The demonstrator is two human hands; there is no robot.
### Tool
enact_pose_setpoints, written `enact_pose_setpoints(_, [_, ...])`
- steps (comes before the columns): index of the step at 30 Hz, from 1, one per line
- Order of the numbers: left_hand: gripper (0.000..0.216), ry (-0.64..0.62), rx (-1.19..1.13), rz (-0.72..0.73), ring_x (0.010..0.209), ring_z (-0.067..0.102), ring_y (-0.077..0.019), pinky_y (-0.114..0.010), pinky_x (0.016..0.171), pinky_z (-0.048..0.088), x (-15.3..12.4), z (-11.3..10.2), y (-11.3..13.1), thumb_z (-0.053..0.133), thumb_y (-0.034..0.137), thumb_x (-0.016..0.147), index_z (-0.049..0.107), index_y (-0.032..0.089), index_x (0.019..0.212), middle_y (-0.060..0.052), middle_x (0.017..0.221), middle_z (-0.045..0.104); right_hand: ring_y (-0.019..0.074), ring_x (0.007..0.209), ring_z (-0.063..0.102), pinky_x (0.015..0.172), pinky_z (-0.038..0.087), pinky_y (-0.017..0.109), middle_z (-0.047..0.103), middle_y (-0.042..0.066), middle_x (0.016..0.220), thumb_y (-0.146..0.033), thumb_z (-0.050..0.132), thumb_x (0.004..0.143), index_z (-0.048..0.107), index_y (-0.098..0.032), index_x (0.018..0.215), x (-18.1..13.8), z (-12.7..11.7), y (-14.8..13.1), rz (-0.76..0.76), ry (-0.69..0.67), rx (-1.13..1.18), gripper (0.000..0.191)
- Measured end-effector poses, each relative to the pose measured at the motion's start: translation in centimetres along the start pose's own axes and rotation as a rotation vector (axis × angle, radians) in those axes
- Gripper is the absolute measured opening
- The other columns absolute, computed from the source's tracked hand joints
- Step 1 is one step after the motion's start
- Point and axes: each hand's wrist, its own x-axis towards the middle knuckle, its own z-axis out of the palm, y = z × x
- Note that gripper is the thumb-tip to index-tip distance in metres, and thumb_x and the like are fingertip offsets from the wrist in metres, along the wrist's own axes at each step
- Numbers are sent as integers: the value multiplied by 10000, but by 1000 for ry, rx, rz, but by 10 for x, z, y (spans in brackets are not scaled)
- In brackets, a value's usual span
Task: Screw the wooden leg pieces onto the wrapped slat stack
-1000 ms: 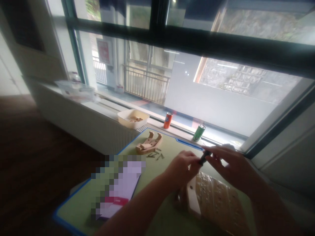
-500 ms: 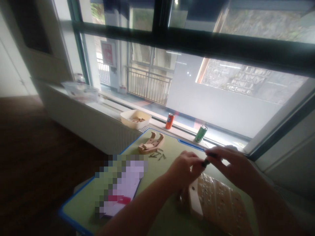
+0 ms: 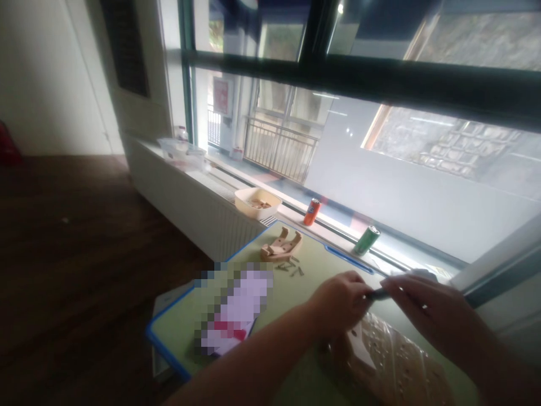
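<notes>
A dark stick (image 3: 377, 293) was up over the far edge of the wrapped wooden board (image 3: 408, 358), between the two hands. The left hand (image 3: 343, 299) had its fingers closed around the stick's left end. The right hand (image 3: 426, 310) had its fingers pinched on the other end, though how tight I could not tell. The stick's long way ran sideways, with the right end tipped up a bit, so it did not point down at the board. The left hand was nearer to the pale wood strip (image 3: 360, 349) along the board's left side. Well to the left of the board, and farther off, some screws (image 3: 291, 267) lay on the bench (image 3: 310, 276) just beside some wood pieces (image 3: 282, 248).
</notes>
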Motion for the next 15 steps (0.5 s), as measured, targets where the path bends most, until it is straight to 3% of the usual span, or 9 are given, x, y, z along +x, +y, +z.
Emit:
enact_pose_setpoints(5, [261,7,-82,-21,776,544,-127,-253,689,453,1,-1,4,456,308,859,643,177,985,-58,907,592,195,795,634,673,503,318,678,36,908,-284,495,850,629,-241,918,0,-5,-10,12,74,-36,156])
enact_pose_setpoints(9, [332,67,-172,-98,793,539,-129,-245,655,453,4,-7,10,519,328,809,574,197,1110,-53,987,582,183,758,621,657,483,308,663,24,866,-286,473,859,604,-240,916,-3,-20,-21,122,161,-33,150])
enact_pose_setpoints(13, [226,118,-88,-319,687,537,-116,-236,604,433,6,-14,1,453,282,815,626,156,886,-41,834,614,181,690,596,633,477,325,633,27,743,-322,423,880,588,-226,856,-3,-23,-21,266,234,108,192])
enact_pose_setpoints(15, [223,-37,-24,-516,600,539,-128,-238,540,418,4,-16,-9,505,316,759,628,132,731,-43,685,607,184,730,608,687,496,348,639,37,795,-335,413,886,582,-225,865,0,-16,-19,294,256,318,203])
